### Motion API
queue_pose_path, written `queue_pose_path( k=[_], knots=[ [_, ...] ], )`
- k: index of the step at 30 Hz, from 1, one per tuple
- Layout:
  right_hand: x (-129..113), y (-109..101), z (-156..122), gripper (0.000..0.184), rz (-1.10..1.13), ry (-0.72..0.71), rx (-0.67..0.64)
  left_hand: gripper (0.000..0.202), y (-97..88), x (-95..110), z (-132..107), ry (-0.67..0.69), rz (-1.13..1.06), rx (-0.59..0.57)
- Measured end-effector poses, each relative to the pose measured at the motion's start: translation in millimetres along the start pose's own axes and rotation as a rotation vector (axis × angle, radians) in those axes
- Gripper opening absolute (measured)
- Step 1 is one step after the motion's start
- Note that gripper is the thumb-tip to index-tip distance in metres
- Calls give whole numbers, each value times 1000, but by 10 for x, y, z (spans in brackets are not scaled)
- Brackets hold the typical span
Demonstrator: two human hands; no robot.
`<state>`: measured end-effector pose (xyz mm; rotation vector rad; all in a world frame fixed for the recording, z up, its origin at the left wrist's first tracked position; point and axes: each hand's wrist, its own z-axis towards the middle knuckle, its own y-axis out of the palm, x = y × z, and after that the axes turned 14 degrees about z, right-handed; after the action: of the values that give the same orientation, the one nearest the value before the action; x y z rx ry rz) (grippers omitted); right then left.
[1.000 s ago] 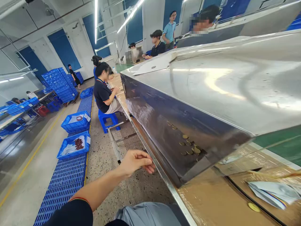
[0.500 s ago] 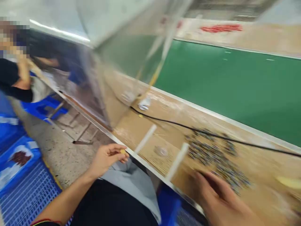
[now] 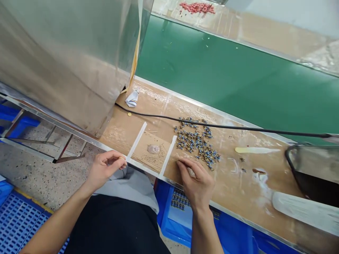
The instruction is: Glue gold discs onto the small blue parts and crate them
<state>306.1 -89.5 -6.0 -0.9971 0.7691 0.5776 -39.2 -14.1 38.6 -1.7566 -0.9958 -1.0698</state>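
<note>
At the table's front edge, my left hand (image 3: 108, 170) is closed, thumb and fingertips pinching a small yellow piece (image 3: 121, 158) that is mostly covered. My right hand (image 3: 197, 181) reaches over the tabletop with thumb and index finger pressed together. Whatever is between those fingertips is too small to make out. Just beyond it lies a loose pile of small blue and brass-coloured metal parts (image 3: 197, 141). Between the hands, a small clear plastic piece (image 3: 154, 149) rests on a cardboard sheet (image 3: 141, 146) flanked by two white strips.
A black cable (image 3: 164, 116) crosses the table above the pile. Behind runs a green belt (image 3: 238, 84). A clear plastic sheet (image 3: 66, 63) hangs at left. A pale yellow stick (image 3: 256, 150) lies at right. Below the table edge is a blue bin (image 3: 174, 231) holding rows of parts.
The view has swung right and steadied. My right hand now sits nearer the table's front edge, just left of and below the pile. The left hand keeps its pinch.
</note>
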Motion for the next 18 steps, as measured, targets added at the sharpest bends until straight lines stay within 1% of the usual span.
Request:
queue_pose_path(
  k=[2,4,8,12,15,18],
  knots=[
    [-19,4,6,17,-9,5,8,22,51,5,74,-2,-78,-43],
    [-38,18,8,18,-29,5,9,21,121,14,149,-8,-163,-59],
    [-86,55,-3,18,-70,-18,-4,36,276,-3,289,-20,-276,-85],
    [-227,86,1,12,-12,-26,52,39,391,-61,360,-6,-262,-154],
    [-391,115,41,11,51,0,81,40,449,-103,368,7,-237,-157],
    [-531,157,113,11,89,-14,94,39,492,-129,364,15,-225,-145]
  ],
)
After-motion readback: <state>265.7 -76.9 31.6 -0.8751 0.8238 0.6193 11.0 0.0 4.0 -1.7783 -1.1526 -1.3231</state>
